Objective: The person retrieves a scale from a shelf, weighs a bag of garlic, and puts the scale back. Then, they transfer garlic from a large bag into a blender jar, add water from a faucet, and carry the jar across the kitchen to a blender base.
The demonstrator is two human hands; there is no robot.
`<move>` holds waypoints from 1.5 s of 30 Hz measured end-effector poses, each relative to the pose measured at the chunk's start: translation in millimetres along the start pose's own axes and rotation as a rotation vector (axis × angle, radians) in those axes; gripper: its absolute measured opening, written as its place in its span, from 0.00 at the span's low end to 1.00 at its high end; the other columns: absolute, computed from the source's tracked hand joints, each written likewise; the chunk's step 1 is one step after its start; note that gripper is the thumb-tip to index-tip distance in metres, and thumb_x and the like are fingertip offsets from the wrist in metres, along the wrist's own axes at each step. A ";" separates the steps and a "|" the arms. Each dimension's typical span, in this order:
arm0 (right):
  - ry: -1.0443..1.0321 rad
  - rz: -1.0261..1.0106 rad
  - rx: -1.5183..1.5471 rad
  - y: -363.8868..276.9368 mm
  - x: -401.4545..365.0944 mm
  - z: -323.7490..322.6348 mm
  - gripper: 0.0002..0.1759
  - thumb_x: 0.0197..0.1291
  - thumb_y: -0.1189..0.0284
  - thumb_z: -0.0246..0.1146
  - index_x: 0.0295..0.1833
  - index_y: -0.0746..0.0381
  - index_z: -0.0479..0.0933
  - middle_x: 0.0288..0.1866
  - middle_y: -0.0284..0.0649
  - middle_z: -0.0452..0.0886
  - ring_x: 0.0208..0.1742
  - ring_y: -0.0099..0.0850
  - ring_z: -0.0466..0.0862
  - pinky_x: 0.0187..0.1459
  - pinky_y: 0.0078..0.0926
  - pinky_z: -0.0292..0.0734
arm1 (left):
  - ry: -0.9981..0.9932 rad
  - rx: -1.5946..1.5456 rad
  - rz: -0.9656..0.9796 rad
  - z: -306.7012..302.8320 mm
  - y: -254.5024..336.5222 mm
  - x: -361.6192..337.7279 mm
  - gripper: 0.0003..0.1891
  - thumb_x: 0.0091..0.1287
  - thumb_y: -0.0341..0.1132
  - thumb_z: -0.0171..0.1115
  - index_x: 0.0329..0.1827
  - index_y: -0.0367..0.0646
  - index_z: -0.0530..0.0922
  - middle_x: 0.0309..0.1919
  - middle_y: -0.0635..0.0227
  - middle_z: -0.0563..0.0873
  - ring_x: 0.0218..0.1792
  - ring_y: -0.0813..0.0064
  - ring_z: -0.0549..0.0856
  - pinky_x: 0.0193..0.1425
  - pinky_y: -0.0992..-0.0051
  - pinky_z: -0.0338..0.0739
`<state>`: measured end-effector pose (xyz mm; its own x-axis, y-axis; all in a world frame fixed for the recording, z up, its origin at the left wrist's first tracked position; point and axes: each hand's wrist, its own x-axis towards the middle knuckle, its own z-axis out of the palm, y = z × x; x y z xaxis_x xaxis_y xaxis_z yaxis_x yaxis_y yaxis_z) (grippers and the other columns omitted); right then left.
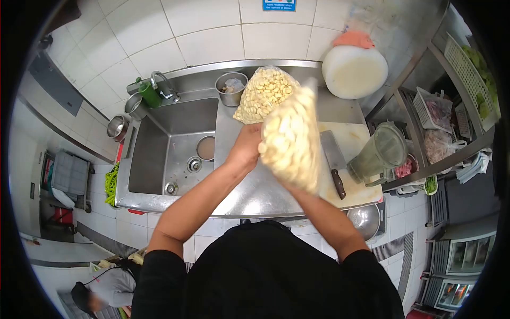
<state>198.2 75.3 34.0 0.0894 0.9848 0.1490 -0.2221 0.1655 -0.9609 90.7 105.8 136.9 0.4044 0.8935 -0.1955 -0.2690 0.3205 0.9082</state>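
A clear plastic bag of pale yellow pieces [291,139], blurred by motion, hangs raised above the steel counter. My left hand [246,146] grips its left edge with closed fingers. My right forearm reaches up behind the lower part of the bag, which hides the right hand. Behind the raised bag, a second full bag of similar pieces [265,91] rests on the counter near the wall. A cleaver [333,159] with a dark handle lies on the white cutting board [357,139] to the right.
At left is a sink [183,127] with a faucet [166,89]. A metal pot [231,95] stands behind the counter's middle. A clear pitcher [380,151] and racks border the right side. Another person [114,284] is at lower left.
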 end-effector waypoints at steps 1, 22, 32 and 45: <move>0.020 -0.183 -0.403 61.3 7.8 -3.5 0.09 0.74 0.67 0.51 0.47 0.60 0.74 0.36 0.36 0.78 0.35 0.28 0.78 0.35 0.28 0.78 | 0.066 0.174 0.017 -9.6 -7.9 6.0 0.09 0.65 0.30 0.61 0.37 0.30 0.82 0.29 0.63 0.88 0.23 0.76 0.84 0.25 0.76 0.76; -0.320 0.730 0.029 69.3 -32.1 -30.3 0.13 0.72 0.68 0.56 0.37 0.65 0.77 0.26 0.38 0.79 0.26 0.30 0.82 0.31 0.28 0.83 | 0.347 0.744 0.348 -103.4 -175.0 -10.0 0.04 0.59 0.23 0.60 0.26 0.33 0.80 0.41 0.51 0.84 0.47 0.63 0.84 0.48 0.66 0.79; -0.199 0.752 0.017 72.2 -23.4 -52.5 0.10 0.67 0.70 0.61 0.32 0.61 0.75 0.23 0.33 0.75 0.23 0.25 0.78 0.28 0.25 0.78 | -0.067 1.149 0.419 -101.5 -158.9 -33.1 0.05 0.57 0.26 0.64 0.34 0.38 0.77 0.48 0.56 0.82 0.67 0.48 0.70 0.70 0.56 0.65; 0.016 -0.373 -1.281 -20.6 110.9 13.5 0.27 0.54 0.57 0.70 0.53 0.65 0.81 0.56 0.47 0.77 0.53 0.43 0.79 0.50 0.43 0.74 | -0.042 1.351 0.525 -90.2 -173.8 -38.0 0.22 0.57 0.35 0.69 0.54 0.38 0.77 0.59 0.57 0.74 0.71 0.43 0.61 0.74 0.45 0.54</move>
<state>199.6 181.7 73.5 -0.0415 0.8897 0.4547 0.8803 0.2479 -0.4046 43.2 44.6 -46.9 0.5516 0.7950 0.2525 0.6127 -0.5916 0.5240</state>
